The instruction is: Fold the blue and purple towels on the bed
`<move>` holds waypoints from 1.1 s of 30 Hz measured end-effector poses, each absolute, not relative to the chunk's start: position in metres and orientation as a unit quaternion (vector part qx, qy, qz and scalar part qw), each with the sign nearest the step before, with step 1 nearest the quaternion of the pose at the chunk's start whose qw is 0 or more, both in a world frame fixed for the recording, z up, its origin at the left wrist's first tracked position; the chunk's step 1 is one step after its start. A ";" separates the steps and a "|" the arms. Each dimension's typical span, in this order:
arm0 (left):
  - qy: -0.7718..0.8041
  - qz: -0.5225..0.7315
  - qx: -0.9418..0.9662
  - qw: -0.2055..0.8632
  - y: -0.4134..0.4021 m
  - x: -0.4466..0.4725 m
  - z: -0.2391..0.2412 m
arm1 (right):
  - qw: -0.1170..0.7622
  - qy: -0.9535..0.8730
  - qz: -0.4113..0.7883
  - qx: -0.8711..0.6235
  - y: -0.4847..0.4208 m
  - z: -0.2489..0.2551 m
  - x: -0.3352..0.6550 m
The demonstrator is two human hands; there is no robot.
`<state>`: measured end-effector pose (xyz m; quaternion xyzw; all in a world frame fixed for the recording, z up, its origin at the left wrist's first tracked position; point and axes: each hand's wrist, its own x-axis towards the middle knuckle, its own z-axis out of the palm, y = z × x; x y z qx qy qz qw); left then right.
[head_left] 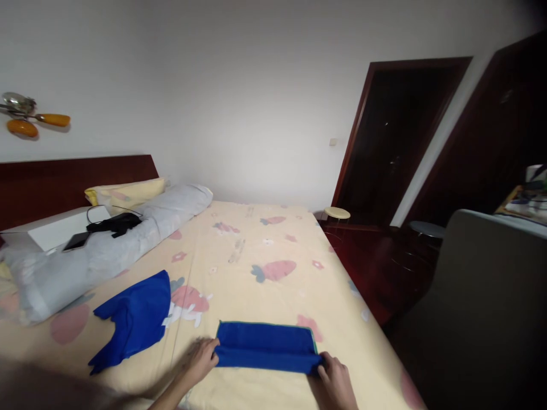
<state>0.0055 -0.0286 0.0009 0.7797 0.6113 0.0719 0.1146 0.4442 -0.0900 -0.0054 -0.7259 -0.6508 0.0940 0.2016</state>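
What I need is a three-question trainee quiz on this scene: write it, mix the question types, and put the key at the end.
1. True or false: the left hand and the right hand touch the same blue cloth.
2. Which of these lies on the bed, to the left of the left hand?
a) a pair of shoes
b) a second blue cloth
c) a stool
3. Fill in the gap: the cloth between the hands is edged in ____.

Key: 1. True; 2. b; 3. green.
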 end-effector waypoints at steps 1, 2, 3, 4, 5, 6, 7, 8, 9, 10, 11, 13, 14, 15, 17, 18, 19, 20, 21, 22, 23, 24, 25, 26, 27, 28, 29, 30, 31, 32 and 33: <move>0.625 0.066 0.771 0.101 -0.024 0.007 -0.002 | 0.203 -0.648 0.072 -0.731 -0.085 -0.009 0.444; 0.638 0.060 0.763 0.084 -0.020 0.010 -0.004 | 0.201 -0.643 0.048 -0.737 -0.081 -0.014 0.444; 0.647 0.054 0.758 0.064 -0.017 0.013 -0.007 | 0.197 -0.637 0.023 -0.745 -0.077 -0.018 0.442; 0.648 0.052 0.759 0.046 -0.017 0.019 -0.009 | 0.194 -0.631 -0.003 -0.751 -0.075 -0.021 0.440; 0.641 0.052 0.766 0.029 -0.018 0.026 -0.010 | 0.196 -0.628 -0.028 -0.753 -0.072 -0.024 0.436; 0.626 0.055 0.778 0.017 -0.020 0.037 -0.011 | 0.200 -0.632 -0.048 -0.747 -0.071 -0.026 0.429; 0.603 0.062 0.795 0.011 -0.024 0.049 -0.012 | 0.207 -0.644 -0.056 -0.734 -0.070 -0.028 0.419; 0.574 0.074 0.815 0.010 -0.029 0.063 -0.013 | 0.214 -0.665 -0.048 -0.714 -0.069 -0.029 0.407; 0.544 0.088 0.834 0.010 -0.034 0.079 -0.015 | 0.219 -0.689 -0.029 -0.690 -0.069 -0.029 0.392; 0.517 0.102 0.850 0.011 -0.040 0.095 -0.017 | 0.221 -0.714 -0.004 -0.665 -0.069 -0.030 0.376; 0.492 0.113 0.863 0.012 -0.045 0.111 -0.019 | 0.222 -0.738 0.023 -0.637 -0.070 -0.031 0.359; 0.461 0.125 0.878 0.020 -0.053 0.136 -0.025 | 0.218 -0.779 0.067 -0.584 -0.071 -0.035 0.329; 0.458 0.123 0.880 0.026 -0.055 0.143 -0.028 | 0.214 -0.795 0.081 -0.562 -0.072 -0.037 0.318; 0.459 0.117 0.880 0.033 -0.057 0.145 -0.031 | 0.207 -0.807 0.087 -0.546 -0.073 -0.039 0.311; 0.464 0.099 0.879 0.042 -0.058 0.137 -0.036 | 0.193 -0.819 0.080 -0.535 -0.077 -0.043 0.312; 0.468 0.093 0.878 0.040 -0.058 0.128 -0.036 | 0.188 -0.818 0.068 -0.539 -0.078 -0.044 0.318; 0.472 0.089 0.876 0.036 -0.058 0.116 -0.036 | 0.184 -0.817 0.055 -0.544 -0.080 -0.044 0.329; 0.478 0.088 0.874 0.028 -0.058 0.102 -0.035 | 0.181 -0.814 0.042 -0.550 -0.082 -0.045 0.342; 0.486 0.089 0.869 0.018 -0.058 0.087 -0.034 | 0.178 -0.811 0.030 -0.557 -0.084 -0.046 0.357; 0.494 0.091 0.865 0.007 -0.058 0.071 -0.032 | 0.174 -0.807 0.020 -0.564 -0.086 -0.047 0.373; 0.500 0.093 0.861 -0.004 -0.058 0.057 -0.031 | 0.169 -0.802 0.012 -0.574 -0.087 -0.049 0.389; 0.503 0.095 0.859 -0.012 -0.058 0.043 -0.029 | 0.163 -0.795 0.005 -0.584 -0.088 -0.051 0.404; 0.502 0.096 0.860 -0.018 -0.057 0.031 -0.028 | 0.159 -0.787 -0.002 -0.596 -0.089 -0.054 0.417; 0.497 0.095 0.862 -0.022 -0.056 0.021 -0.028 | 0.155 -0.779 -0.008 -0.607 -0.089 -0.057 0.428; 0.490 0.095 0.867 -0.023 -0.054 0.013 -0.028 | 0.153 -0.773 -0.012 -0.615 -0.089 -0.060 0.436; 0.481 0.095 0.871 -0.024 -0.051 0.006 -0.029 | 0.152 -0.769 -0.014 -0.621 -0.089 -0.061 0.441; 0.474 0.097 0.875 -0.025 -0.049 0.001 -0.030 | 0.151 -0.766 -0.014 -0.625 -0.088 -0.060 0.444; 0.469 0.102 0.877 -0.026 -0.046 -0.002 -0.031 | 0.150 -0.765 -0.009 -0.627 -0.086 -0.058 0.445; 0.465 0.108 0.878 -0.025 -0.044 -0.003 -0.031 | 0.149 -0.764 -0.001 -0.628 -0.085 -0.053 0.445; 0.464 0.115 0.878 -0.019 -0.041 -0.004 -0.032 | 0.146 -0.763 0.014 -0.629 -0.084 -0.045 0.443; 0.465 0.121 0.877 -0.008 -0.039 -0.004 -0.032 | 0.145 -0.761 0.032 -0.631 -0.082 -0.036 0.441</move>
